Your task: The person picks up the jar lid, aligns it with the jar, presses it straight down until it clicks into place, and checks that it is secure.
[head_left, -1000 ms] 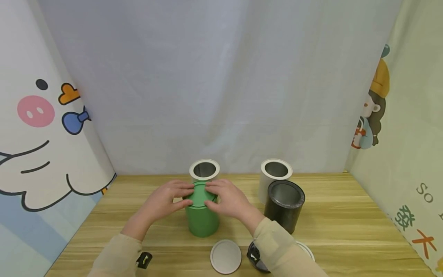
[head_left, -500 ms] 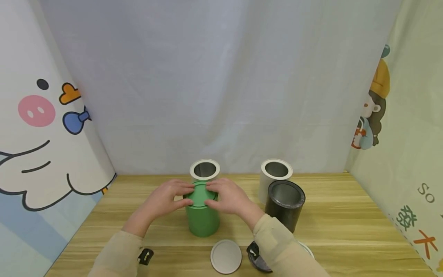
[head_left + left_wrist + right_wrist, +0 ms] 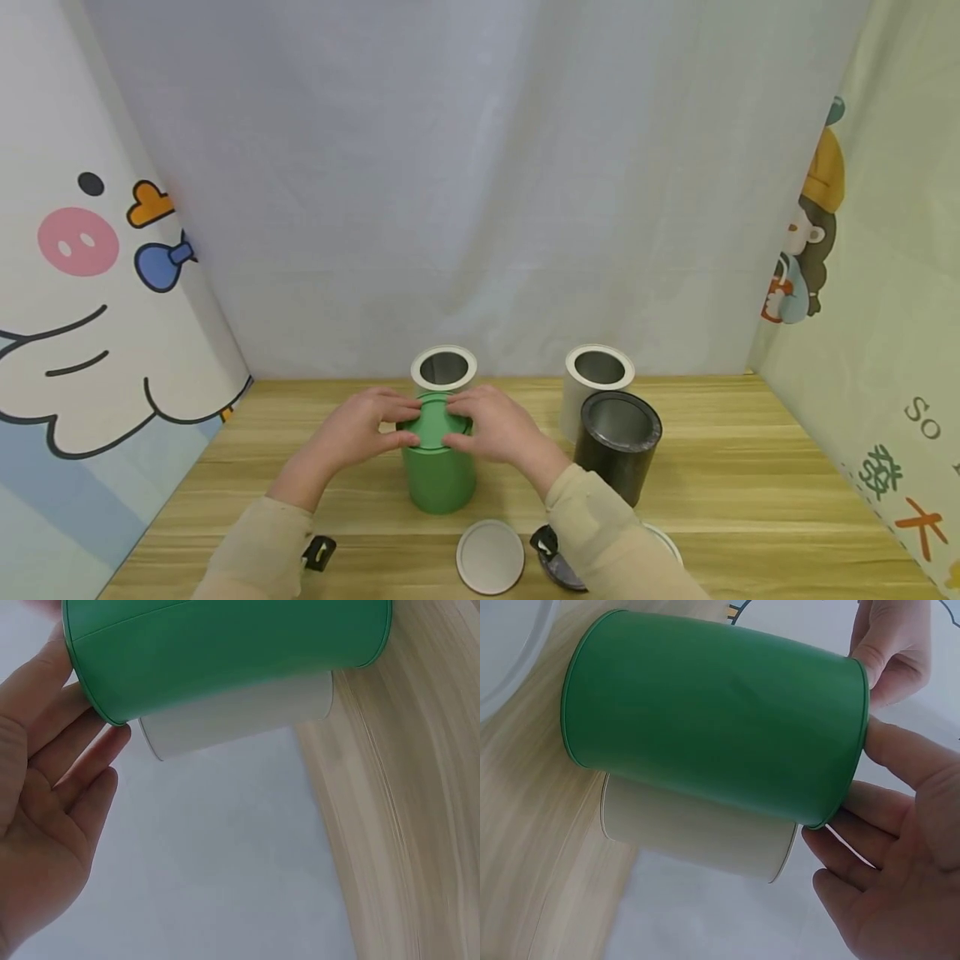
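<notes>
A green can (image 3: 441, 483) stands upright on the table with a green lid (image 3: 432, 423) on its top. My left hand (image 3: 360, 433) touches the lid and rim from the left, its fingertips resting on top. From the other side my right hand (image 3: 498, 429) does the same, thumb and fingers spread over the edge. In the left wrist view the green can (image 3: 225, 652) has the left fingers (image 3: 90, 761) lying by its upper rim, palm off the wall. The right wrist view shows the green can (image 3: 712, 712) with the right fingertips (image 3: 821, 840) at its rim.
Behind the green can is a lidless white can (image 3: 415, 368). A second white can (image 3: 572, 412) and a black can (image 3: 611, 467), both lidless, stand to the right. Nearer lie a white lid (image 3: 490, 557), a dark lid (image 3: 562, 575) and another white lid (image 3: 666, 542) partly under the right sleeve.
Both hands stay on the green lid with almost no movement. The wrists shift very slightly; the cans and the lids on the table keep their places.
</notes>
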Action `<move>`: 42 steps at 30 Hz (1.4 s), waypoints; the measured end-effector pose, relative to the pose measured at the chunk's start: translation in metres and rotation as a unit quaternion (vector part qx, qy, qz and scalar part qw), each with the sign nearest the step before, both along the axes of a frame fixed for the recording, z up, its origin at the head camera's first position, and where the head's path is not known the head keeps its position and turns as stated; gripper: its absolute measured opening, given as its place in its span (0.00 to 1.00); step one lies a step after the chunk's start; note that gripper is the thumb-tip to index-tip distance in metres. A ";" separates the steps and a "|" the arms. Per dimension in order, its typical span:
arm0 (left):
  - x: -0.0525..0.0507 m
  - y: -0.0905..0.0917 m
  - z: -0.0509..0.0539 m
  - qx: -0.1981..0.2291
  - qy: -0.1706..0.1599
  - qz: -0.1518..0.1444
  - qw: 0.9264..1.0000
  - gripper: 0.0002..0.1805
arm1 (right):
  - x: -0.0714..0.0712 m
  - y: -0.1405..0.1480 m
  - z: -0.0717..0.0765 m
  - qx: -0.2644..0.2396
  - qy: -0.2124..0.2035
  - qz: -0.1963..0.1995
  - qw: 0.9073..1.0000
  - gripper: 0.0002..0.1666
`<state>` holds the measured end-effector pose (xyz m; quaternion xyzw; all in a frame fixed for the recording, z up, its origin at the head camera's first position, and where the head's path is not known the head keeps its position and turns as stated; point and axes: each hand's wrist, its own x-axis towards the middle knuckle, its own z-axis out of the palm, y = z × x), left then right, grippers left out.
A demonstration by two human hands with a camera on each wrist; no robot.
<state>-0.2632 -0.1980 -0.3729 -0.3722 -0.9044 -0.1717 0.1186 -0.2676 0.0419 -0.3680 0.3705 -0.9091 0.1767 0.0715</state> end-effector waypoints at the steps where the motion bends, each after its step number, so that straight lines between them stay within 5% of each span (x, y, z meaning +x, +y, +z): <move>1: 0.000 0.000 0.000 -0.001 -0.002 0.001 1.000 0.22 | 0.000 0.000 0.000 0.000 0.000 -0.001 1.000 0.25; 17: 0.000 0.004 0.009 -0.031 -0.016 0.004 0.999 0.23 | 0.005 -0.003 0.003 0.007 -0.008 -0.023 1.000 0.24; 29: 0.005 0.002 0.002 -0.002 -0.002 -0.002 1.000 0.23 | 0.004 0.000 -0.009 -0.016 0.019 -0.011 1.000 0.26; 42: 0.003 0.000 -0.011 0.039 0.038 -0.019 0.998 0.26 | 0.004 0.007 -0.026 -0.104 0.045 0.009 0.994 0.26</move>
